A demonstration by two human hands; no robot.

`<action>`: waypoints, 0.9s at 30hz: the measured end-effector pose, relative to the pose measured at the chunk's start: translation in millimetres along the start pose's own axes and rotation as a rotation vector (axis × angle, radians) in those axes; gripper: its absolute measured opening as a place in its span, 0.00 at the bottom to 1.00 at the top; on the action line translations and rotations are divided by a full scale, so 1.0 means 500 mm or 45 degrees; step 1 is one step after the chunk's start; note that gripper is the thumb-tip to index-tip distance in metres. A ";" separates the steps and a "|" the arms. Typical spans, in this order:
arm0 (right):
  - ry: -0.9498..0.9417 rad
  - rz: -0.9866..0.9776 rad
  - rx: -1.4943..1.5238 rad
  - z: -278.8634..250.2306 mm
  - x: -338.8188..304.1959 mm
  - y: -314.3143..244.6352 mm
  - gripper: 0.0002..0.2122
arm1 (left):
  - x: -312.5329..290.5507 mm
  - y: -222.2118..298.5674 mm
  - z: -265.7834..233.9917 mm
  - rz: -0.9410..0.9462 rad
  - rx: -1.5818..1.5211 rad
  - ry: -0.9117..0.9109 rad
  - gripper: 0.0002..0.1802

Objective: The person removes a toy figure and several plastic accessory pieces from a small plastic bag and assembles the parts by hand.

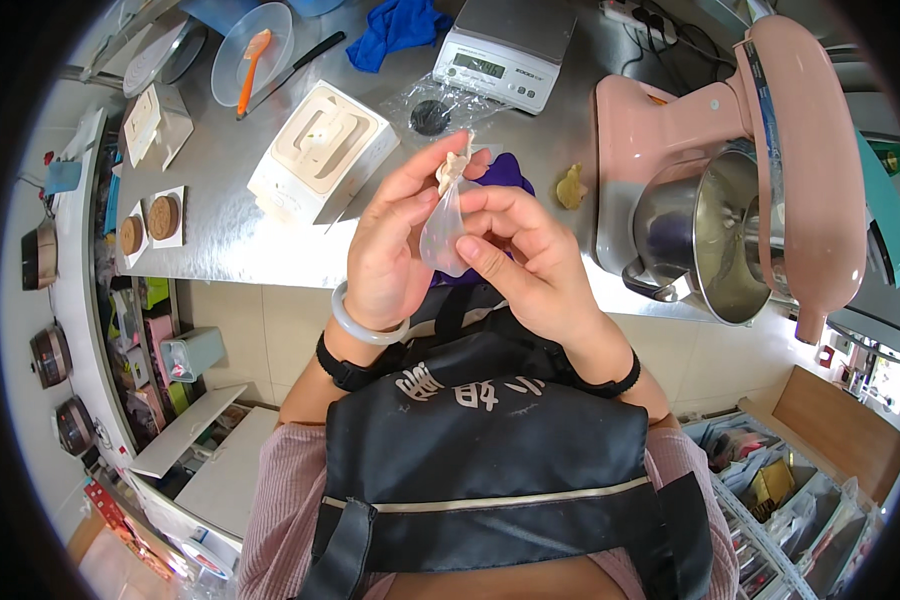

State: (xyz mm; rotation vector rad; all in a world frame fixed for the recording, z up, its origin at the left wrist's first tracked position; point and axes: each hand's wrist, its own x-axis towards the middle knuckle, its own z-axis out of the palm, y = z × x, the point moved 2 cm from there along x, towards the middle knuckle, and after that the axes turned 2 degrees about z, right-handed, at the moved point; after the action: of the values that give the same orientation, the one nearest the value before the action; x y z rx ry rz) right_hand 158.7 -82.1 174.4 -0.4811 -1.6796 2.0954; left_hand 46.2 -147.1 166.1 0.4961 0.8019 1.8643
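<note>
at upper centre we're holding a clear bag point(444, 232) lengthwise up the frame, left hand point(388, 240) gripping its narrow top, right hand point(538, 262) pinching its right side.

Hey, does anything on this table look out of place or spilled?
Possibly one thing: a small yellowish lump sits loose on the metal table, left of the pink stand mixer, outside any container. I can't tell what it is. Nothing looks clearly spilled.

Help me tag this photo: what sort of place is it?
Likely a baking kitchen: a glossy pink stand mixer, boxy white digital scale and long orange spatula resting in a round translucent bowl.
</note>
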 end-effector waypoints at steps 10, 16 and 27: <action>0.027 -0.014 -0.078 0.001 -0.006 0.003 0.12 | -0.001 0.005 -0.002 0.035 0.017 -0.034 0.25; -0.023 -0.011 -0.088 -0.001 -0.006 0.001 0.12 | -0.001 0.002 -0.006 0.051 0.049 -0.030 0.25; 0.145 -0.038 -0.262 0.006 -0.006 0.002 0.09 | -0.003 -0.008 0.002 0.177 0.274 -0.064 0.28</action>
State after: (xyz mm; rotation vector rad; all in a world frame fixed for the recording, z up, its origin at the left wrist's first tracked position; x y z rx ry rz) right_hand 159.5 -86.5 174.0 -0.6222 -1.8323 1.8465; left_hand 50.2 -147.2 164.0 0.7480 0.9607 1.8933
